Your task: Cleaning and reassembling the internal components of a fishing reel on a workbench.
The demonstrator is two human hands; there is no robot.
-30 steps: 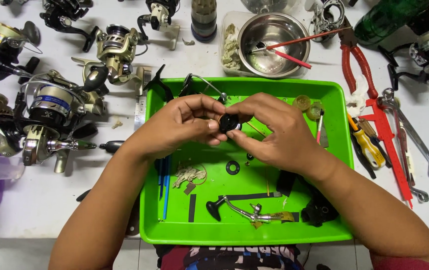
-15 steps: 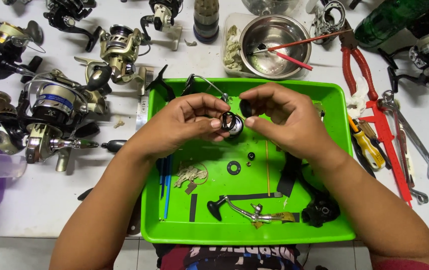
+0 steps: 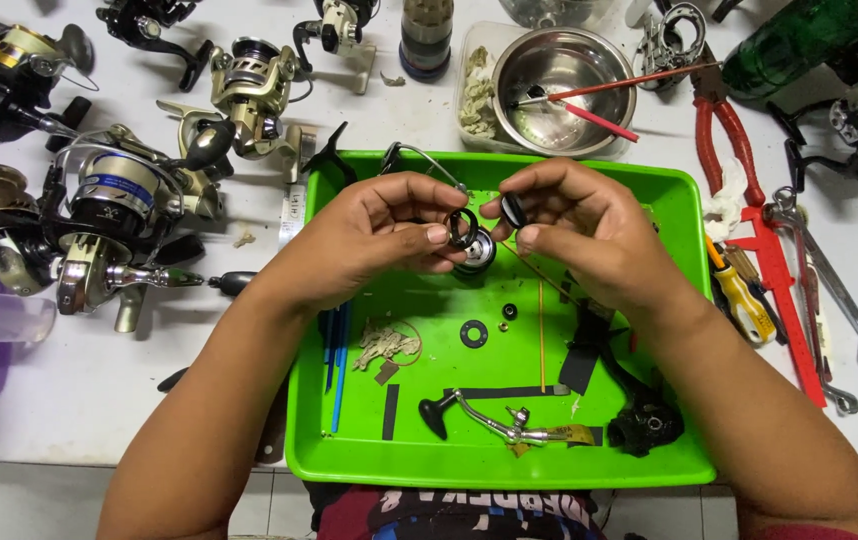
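Over a bright green tray [image 3: 349,440], my left hand [image 3: 374,240] pinches a small black-and-silver reel spool [image 3: 471,240] at its ring-shaped top. Just to its right, my right hand [image 3: 579,225] holds a small round black cap [image 3: 512,208] between thumb and fingers, a little apart from the spool. In the tray below lie a black washer [image 3: 473,333], a tiny black nut [image 3: 510,311], a silver reel handle [image 3: 494,420] with a black knob, a black reel body part [image 3: 646,425] and blue tools [image 3: 337,360].
Several fishing reels [image 3: 119,215] crowd the white table left of the tray. Behind the tray stands a steel bowl [image 3: 564,75] with red sticks. Red-handled pliers [image 3: 749,200], wrenches [image 3: 829,290] and a yellow screwdriver [image 3: 741,300] lie on the right; a green bottle [image 3: 799,45] at top right.
My hands have drawn apart: the right hand lifted the black cap off the spool, which stays in my left hand. Both hands rose slightly toward the tray's far edge.
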